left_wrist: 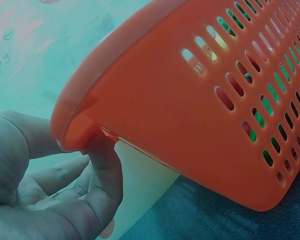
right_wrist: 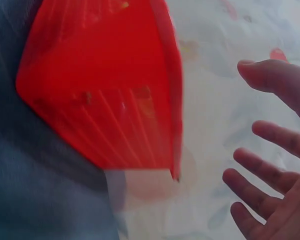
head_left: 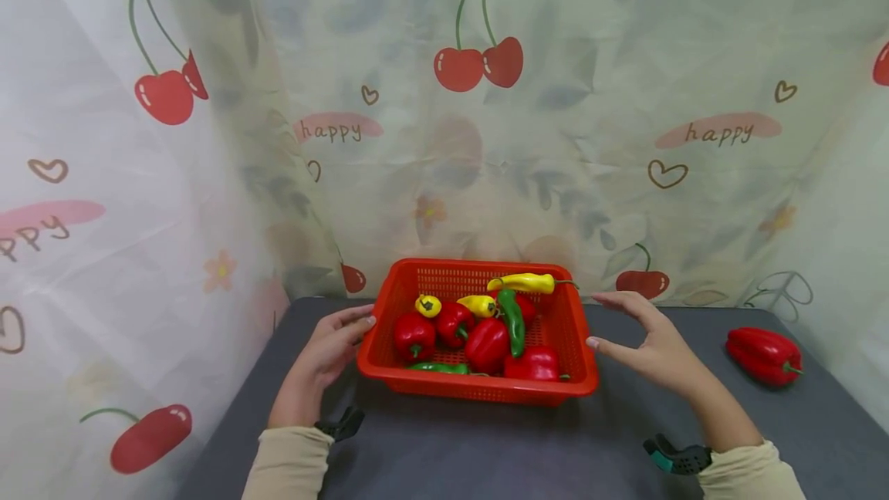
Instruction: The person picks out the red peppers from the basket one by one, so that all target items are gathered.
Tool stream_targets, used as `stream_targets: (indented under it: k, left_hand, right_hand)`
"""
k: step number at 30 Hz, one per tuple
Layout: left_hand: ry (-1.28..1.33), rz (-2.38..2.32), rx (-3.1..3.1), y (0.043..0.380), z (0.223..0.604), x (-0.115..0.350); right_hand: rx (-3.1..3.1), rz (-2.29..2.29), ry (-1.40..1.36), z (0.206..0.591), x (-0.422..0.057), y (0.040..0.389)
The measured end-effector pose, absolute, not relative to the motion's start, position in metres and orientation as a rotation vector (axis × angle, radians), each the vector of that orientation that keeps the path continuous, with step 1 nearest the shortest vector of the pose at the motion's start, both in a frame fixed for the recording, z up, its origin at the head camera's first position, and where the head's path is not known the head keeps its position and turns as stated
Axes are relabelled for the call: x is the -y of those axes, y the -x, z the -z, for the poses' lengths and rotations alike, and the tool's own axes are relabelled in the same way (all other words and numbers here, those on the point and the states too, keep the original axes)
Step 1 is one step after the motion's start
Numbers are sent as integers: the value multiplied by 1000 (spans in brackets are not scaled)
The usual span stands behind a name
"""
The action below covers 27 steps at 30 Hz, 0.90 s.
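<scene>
A red plastic basket (head_left: 479, 386) with slotted walls stands on the dark table, holding several red bell peppers (head_left: 414, 336), yellow peppers (head_left: 522, 282) and green peppers (head_left: 512, 321). At the basket's left end, my left hand (head_left: 326, 349) grips the rim; in the left wrist view its thumb and a finger curl about the rim's edge. Off the opposite end, my right hand (head_left: 649, 342) is held with fingers spread and nothing in them. A gap shows between those fingers and the basket wall (right_wrist: 115, 65) in the right wrist view.
One more red bell pepper (head_left: 764, 356) lies on the dark tabletop (head_left: 486, 454) at the far right. Behind and at both sides hangs a pale curtain (head_left: 556, 137) printed with cherries, hearts and lettering, close to the basket's back edge.
</scene>
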State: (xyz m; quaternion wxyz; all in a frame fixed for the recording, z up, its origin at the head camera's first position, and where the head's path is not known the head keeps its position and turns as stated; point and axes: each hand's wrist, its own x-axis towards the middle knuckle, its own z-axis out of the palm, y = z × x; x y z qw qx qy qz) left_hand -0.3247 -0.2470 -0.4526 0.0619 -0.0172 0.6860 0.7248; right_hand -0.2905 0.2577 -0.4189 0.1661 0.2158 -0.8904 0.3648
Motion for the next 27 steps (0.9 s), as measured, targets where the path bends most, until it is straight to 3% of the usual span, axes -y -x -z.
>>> stream_targets:
  k: [14,27]
  left_hand:
    - [72,-2180,-2084,326,455,248]
    - [79,-2188,-2074,327,454,248]
  right_hand:
    - [2663,-1242,-889,423,-214,304]
    - [2763,-1091,-1056,429,-198,316]
